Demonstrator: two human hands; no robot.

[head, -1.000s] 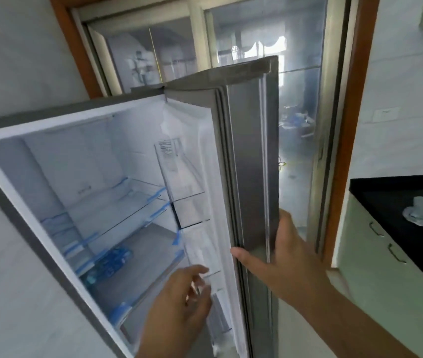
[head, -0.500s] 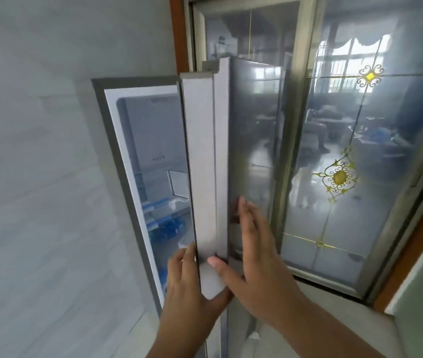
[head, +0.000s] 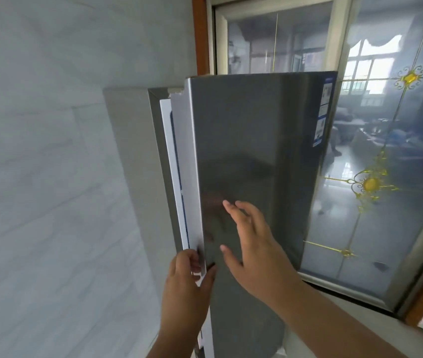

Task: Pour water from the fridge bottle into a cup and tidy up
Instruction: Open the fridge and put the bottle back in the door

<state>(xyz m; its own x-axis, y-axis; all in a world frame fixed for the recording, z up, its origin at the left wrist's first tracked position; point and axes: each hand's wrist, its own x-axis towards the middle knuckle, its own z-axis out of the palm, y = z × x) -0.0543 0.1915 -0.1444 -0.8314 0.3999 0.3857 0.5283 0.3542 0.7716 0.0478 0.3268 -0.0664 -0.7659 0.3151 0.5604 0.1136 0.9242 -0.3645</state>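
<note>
The grey steel fridge door (head: 257,138) stands almost closed, with only a narrow gap showing the white inner rim (head: 170,161) of the fridge. My left hand (head: 187,282) grips the door's free edge low down, fingers curled behind it and thumb on the front. My right hand (head: 251,244) is spread with straight fingers over the door's front face, just right of the left hand. Neither the bottle nor the cup is in view.
A pale tiled wall (head: 50,177) runs close along the left of the fridge. Behind and to the right is a glass sliding door (head: 391,223) with gold ornaments in a wooden frame. Blue stickers (head: 324,112) sit on the door's upper right edge.
The fridge door has swung from wide open to nearly closed. My left hand came out of the fridge onto the door edge, and my right hand shifted to the door's front face.
</note>
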